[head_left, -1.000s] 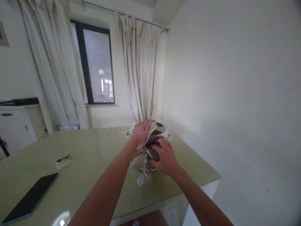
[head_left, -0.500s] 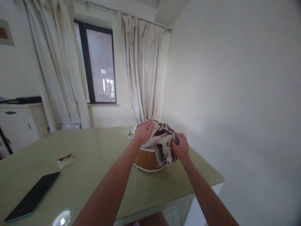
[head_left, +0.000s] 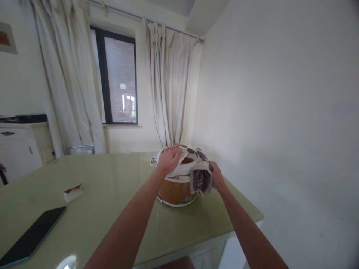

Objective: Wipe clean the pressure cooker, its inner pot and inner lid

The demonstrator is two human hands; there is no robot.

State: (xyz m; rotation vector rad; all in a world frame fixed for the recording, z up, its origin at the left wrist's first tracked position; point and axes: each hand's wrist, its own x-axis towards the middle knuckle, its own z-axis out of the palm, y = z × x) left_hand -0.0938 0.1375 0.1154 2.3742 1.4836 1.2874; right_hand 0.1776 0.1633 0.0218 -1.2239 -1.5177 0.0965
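A rice cooker (head_left: 174, 191) with a brown body and a white lid with dark brown panels stands on the pale green tabletop (head_left: 112, 224). My left hand (head_left: 169, 158) lies on the left part of its lid, fingers extended over the top. At the cooker's right side, my right hand (head_left: 217, 175) grips a grey and white cloth (head_left: 201, 177). The cloth hangs bunched against the lid's edge and the upper body, covering part of them. Some of my right fingers are hidden behind the cloth.
At the table's left lies a dark tablet (head_left: 33, 233), with a small white and brown packet (head_left: 73, 189) beyond it. A white wall (head_left: 280, 130) rises close on the right. Curtains (head_left: 171, 82) hang behind the table, and a white cabinet (head_left: 19, 145) stands at far left.
The cloth has moved off the top of the lid to the cooker's right side, in my right hand. More of the lid and body shows. My left hand stays on the lid.
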